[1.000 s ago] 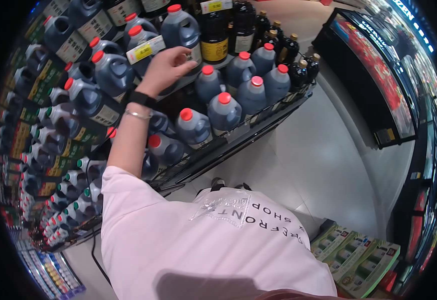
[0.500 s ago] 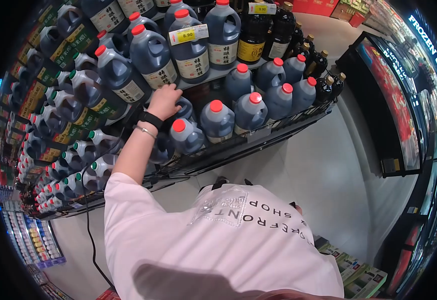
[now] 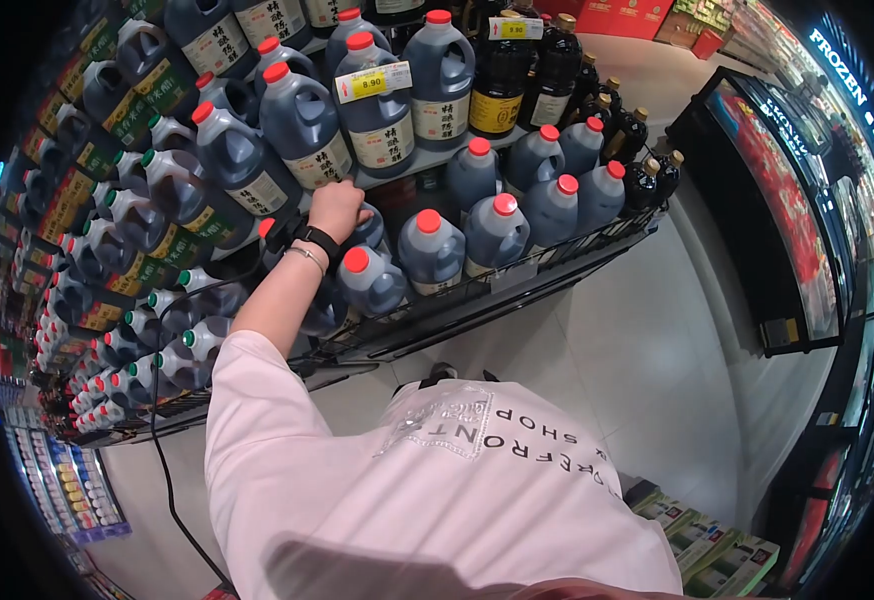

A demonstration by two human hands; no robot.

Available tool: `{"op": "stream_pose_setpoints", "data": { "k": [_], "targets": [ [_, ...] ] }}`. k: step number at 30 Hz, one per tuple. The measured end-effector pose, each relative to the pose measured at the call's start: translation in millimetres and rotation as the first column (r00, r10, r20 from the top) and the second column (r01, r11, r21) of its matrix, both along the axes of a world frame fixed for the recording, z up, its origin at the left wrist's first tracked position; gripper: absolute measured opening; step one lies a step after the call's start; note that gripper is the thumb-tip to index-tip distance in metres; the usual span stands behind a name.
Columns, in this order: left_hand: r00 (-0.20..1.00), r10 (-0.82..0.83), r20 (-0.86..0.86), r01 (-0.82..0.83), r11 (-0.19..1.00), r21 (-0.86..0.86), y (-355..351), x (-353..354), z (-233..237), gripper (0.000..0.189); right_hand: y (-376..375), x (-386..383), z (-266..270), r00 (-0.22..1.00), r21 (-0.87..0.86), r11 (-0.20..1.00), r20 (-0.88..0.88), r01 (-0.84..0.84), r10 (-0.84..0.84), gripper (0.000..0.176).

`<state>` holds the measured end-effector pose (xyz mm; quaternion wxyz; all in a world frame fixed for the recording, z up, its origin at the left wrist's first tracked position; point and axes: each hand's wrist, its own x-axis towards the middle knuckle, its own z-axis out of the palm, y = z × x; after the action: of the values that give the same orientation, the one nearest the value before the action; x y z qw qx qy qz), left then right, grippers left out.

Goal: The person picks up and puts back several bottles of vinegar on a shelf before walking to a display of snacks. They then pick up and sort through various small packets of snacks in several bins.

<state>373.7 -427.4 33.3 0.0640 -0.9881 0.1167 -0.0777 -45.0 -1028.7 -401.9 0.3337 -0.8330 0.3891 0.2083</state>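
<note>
My left hand (image 3: pixel 337 210) reaches into the rack with its fingers curled. It is over a dark vinegar bottle (image 3: pixel 372 232) behind the front row, whose cap is hidden. What the fingers hold, if anything, is hidden too. A black band (image 3: pixel 317 240) and a thin bracelet circle the wrist. In front stands a red-capped bottle (image 3: pixel 372 285), with another red-capped bottle (image 3: pixel 432 250) to its right. Just above the hand, a labelled vinegar jug (image 3: pixel 302 110) stands on the upper shelf. My right hand is out of view.
A wire rack edge (image 3: pixel 517 280) runs along the lower bottles. Green-capped jugs (image 3: pixel 182 190) fill the left side. A yellow price tag (image 3: pixel 372 83) hangs above. Black freezer cases (image 3: pixel 727 250) stand at right, green boxes (image 3: pixel 717 555) at lower right. A black cable (image 3: pixel 167 470) hangs at left.
My left hand has dropped slightly and turned, its fingers now more curled. Something dark by the right side of my shirt has gone from view. The view has shifted a little.
</note>
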Motion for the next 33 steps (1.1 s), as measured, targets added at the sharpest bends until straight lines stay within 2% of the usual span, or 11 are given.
{"op": "stream_pose_setpoints", "data": {
  "k": [8,11,15,18,20,22,24,26,28,30,33],
  "targets": [
    [0.999,0.035,0.001,-0.035,0.998,0.053,-7,2,2,0.032,15,-7,-11,0.998,-0.097,0.995,0.046,-0.026,0.030,0.039],
    [0.997,0.076,0.011,-0.077,0.995,0.067,-7,5,-1,0.032,27,9,10,0.994,-0.073,0.997,0.101,-0.024,0.031,0.040],
    [0.999,0.054,-0.003,-0.054,0.998,0.035,-3,7,-4,0.036,31,10,-12,0.990,-0.096,0.995,0.137,-0.027,0.040,0.040],
    [0.996,0.081,-0.037,-0.079,0.995,0.062,-27,-10,36,0.039,42,3,-3,0.984,0.016,0.995,0.146,0.103,-0.104,0.039],
    [0.996,0.020,-0.083,-0.024,0.999,-0.048,-57,-21,86,0.045,47,-3,9,0.983,0.043,0.986,0.091,0.158,-0.161,0.037],
    [0.992,-0.033,0.125,0.068,0.956,-0.287,-86,-19,133,0.044,43,-17,-3,0.986,0.003,0.989,0.070,0.151,-0.151,0.037],
    [0.974,-0.034,0.224,0.155,0.822,-0.548,-103,-4,175,0.042,43,-22,-6,0.991,-0.041,0.991,0.034,0.129,-0.128,0.037],
    [0.950,-0.079,0.303,0.232,0.827,-0.512,-106,38,202,0.046,45,-23,2,0.985,-0.014,0.986,0.050,0.164,-0.163,0.036],
    [0.809,-0.209,0.549,0.449,0.823,-0.348,-100,106,198,0.058,49,-20,13,0.982,-0.006,0.983,0.057,0.181,-0.181,0.036],
    [0.937,-0.133,0.324,0.231,0.930,-0.287,-106,143,209,0.065,54,-14,27,0.976,0.003,0.978,0.074,0.207,-0.207,0.036],
    [0.989,-0.118,0.087,0.132,0.975,-0.177,-100,207,191,0.065,65,1,68,0.963,0.015,0.968,0.101,0.250,-0.250,0.037]
  ]
}}
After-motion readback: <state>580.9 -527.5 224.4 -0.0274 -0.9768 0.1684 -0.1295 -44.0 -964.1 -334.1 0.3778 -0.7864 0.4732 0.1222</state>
